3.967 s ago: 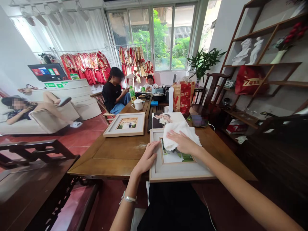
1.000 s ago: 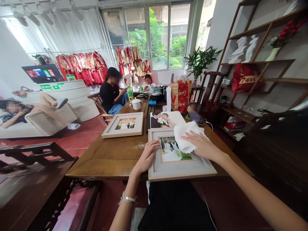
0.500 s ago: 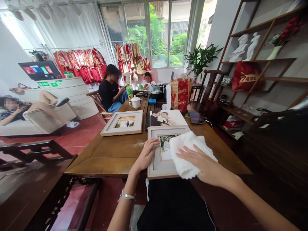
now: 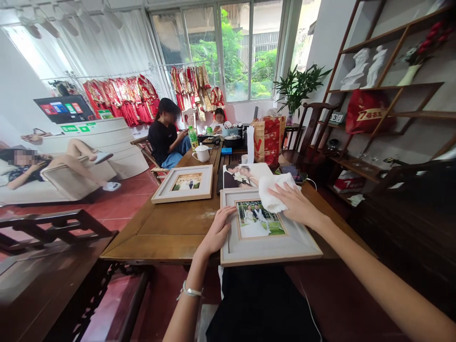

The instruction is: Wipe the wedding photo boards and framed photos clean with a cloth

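Note:
A pale wooden picture frame [image 4: 272, 259] with a wedding photo [image 4: 260, 218] lies in front of me at the table's near edge. My left hand [image 4: 216, 232] rests flat on its left border, fingers stretched over the edge. At the upper right of the frame, my right hand [image 4: 294, 203] has a white cloth [image 4: 276, 187] under its fingers, pressed against the frame's top corner. The cloth covers that corner and part of a larger unframed wedding picture [image 4: 237, 176] behind it. To the left lies a second framed photo [image 4: 187, 184].
On the wooden table [image 4: 171, 232] stand a white lidded teapot [image 4: 202, 152], a green-labelled bottle [image 4: 193, 138] and a red-and-brown paper bag [image 4: 268, 141]. A phone [image 4: 290, 173] with a cable lies at right. One person [image 4: 167, 135] sits beyond; another [image 4: 32, 168] lies on a sofa.
My right hand has moved the cloth up and away from me, from the frame's right middle to its top right corner, uncovering the photo. My left hand stays on the left border.

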### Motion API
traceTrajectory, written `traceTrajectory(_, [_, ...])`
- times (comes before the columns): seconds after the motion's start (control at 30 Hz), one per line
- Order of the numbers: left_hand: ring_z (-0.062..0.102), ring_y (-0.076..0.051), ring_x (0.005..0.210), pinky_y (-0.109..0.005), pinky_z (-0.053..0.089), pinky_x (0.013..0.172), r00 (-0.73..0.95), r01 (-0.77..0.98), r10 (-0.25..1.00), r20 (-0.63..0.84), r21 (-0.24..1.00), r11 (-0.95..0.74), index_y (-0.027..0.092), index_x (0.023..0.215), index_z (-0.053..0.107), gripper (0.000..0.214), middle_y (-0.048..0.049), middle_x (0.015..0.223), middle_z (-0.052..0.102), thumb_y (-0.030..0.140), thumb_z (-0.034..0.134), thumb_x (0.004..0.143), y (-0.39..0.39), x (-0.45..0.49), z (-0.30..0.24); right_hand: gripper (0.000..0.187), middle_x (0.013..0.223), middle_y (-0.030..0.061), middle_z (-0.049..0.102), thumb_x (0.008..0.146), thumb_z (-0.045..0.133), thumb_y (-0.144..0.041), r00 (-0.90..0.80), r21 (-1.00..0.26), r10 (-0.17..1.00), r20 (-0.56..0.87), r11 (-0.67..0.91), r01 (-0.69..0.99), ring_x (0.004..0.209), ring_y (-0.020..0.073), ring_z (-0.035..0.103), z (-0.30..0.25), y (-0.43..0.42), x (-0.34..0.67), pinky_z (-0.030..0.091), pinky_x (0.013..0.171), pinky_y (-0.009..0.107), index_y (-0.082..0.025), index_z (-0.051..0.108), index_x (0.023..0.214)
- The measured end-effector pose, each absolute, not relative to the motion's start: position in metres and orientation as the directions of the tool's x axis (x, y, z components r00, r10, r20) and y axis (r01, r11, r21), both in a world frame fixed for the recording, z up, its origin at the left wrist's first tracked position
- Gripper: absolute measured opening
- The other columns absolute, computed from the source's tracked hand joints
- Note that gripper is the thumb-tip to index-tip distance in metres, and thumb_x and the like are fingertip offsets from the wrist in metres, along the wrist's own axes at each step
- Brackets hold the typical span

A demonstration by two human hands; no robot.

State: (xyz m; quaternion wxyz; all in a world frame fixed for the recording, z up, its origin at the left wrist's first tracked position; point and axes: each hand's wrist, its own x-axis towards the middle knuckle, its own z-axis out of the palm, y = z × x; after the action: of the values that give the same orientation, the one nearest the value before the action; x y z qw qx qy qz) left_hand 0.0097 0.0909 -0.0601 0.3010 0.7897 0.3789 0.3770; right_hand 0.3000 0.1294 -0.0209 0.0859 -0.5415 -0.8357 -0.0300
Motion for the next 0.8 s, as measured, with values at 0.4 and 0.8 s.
traceTrajectory(0.4, [0.027, -0.021, 0.134, -0.045, 0.016, 0.114, 0.429, 0.368, 0.818, 0.383, 0.753, -0.545, 0.025, 0.134, 0.042, 0.053, -0.0047, 0.142, 0.039, 0.009, 0.037, 0.084, 0.097, 0.006, -0.071, 0.083, 0.146, 0.006, 0.035, 0.057, 0.042, -0.002, -0.595, -0.15, 0.803, -0.022, 0.586, 0.796, 0.136, 0.0273, 0.019, -0.015, 0.066, 0.277, 0.016, 0.111, 0.05, -0.018, 0.039, 0.138])
traceTrajectory(0.8, [0.028, -0.022, 0.133, -0.049, 0.018, 0.113, 0.424, 0.375, 0.813, 0.399, 0.74, -0.559, 0.025, 0.129, 0.048, 0.048, -0.0048, 0.14, 0.044, 0.01, 0.038, 0.084, 0.096, 0.006, -0.071, 0.071, 0.139, -0.0031, 0.044, 0.064, 0.04, -0.006, -0.424, -0.123, 0.903, -0.069, 0.414, 0.902, 0.135, 0.0277, 0.023, 0.001, 0.059, 0.334, 0.023, 0.11, 0.051, -0.026, 0.048, 0.133])
